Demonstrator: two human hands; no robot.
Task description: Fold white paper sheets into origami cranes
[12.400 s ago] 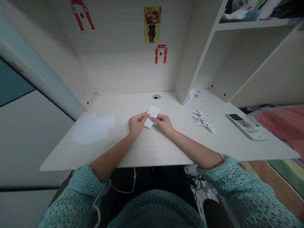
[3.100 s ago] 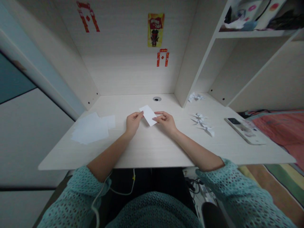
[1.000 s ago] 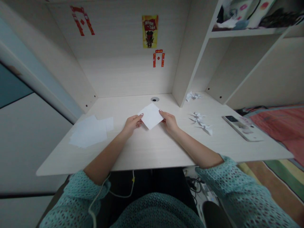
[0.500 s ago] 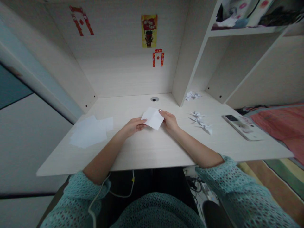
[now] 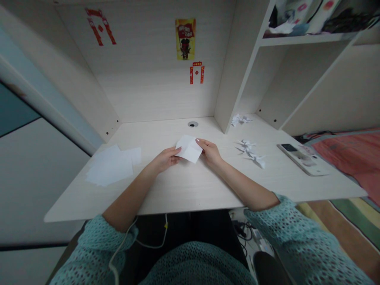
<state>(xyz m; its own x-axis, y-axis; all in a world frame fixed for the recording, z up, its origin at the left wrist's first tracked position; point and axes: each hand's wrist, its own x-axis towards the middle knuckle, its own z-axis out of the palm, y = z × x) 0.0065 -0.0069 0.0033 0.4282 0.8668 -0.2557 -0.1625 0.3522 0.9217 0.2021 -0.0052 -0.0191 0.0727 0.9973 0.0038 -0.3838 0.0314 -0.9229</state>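
A small white sheet of paper (image 5: 189,149) with faint creases is held just over the desk, one corner pointing toward me. My left hand (image 5: 166,159) pinches its left corner, thumb on top and fingers beneath. On the opposite side, my right hand (image 5: 210,152) grips the right corner, its thumb lying on the paper and the other fingers partly hidden behind. Loose white sheets (image 5: 110,165) lie in an overlapping pile left of my left hand. Several folded white paper figures (image 5: 251,152) sit in a row to the right of my right hand.
More folded paper figures (image 5: 241,119) stand by the shelf's upright panel (image 5: 234,79). A phone (image 5: 299,158) lies on a pale flat item at the desk's right. Past the desk edge (image 5: 190,211), a white cable (image 5: 154,246) hangs over my lap. A cable hole (image 5: 192,124) is at the back.
Both hands and the paper have shifted very slightly left, and the paper's tilt has changed a little. The grip of each hand stays the same.
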